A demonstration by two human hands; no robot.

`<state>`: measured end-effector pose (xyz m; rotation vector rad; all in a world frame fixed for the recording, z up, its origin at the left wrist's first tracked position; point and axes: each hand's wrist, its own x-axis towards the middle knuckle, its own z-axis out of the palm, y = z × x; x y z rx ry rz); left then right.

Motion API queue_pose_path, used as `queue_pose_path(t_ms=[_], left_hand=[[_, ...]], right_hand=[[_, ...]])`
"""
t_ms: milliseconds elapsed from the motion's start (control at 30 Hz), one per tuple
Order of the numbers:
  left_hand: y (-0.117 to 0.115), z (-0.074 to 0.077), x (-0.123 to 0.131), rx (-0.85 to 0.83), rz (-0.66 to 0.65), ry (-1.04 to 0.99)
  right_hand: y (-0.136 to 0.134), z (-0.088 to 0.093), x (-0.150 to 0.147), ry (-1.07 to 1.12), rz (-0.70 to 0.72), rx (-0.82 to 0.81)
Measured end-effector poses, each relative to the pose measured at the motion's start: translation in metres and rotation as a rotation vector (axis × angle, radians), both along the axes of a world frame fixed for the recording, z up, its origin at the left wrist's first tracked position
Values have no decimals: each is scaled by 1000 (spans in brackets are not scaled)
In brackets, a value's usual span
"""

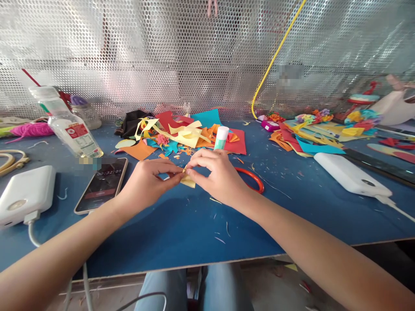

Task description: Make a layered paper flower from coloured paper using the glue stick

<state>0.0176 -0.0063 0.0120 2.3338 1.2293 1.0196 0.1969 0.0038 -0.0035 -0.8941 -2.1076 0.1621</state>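
Yellow paper, one small piece, is over the middle of the blue table, pinched by the thumbs and fingers of the left hand and the right hand, wrists angled inward so the fingertips nearly meet. On the one phone at left I read 00:32:01; the red label on the one bottle beyond it is too small to make out. I count two white power banks, one left, one right, and a single glue stick just beyond the right hand.
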Motion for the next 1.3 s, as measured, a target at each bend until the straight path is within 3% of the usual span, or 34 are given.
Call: queue_pose_path(t_ms=[233, 600, 933, 1300], left_hand=[[2, -1, -2, -135, 20, -30], [0, -1, -1, -1, -23, -3], [1, -3, -3, -51, 7, -40], [-3, 0, -2, 178, -7, 7]], right_hand=[[3, 2, 2, -10, 104, -10], [4, 2, 4, -58, 23, 51], [-1, 0, -1, -107, 50, 120], [-2, 2, 2, -147, -28, 311]])
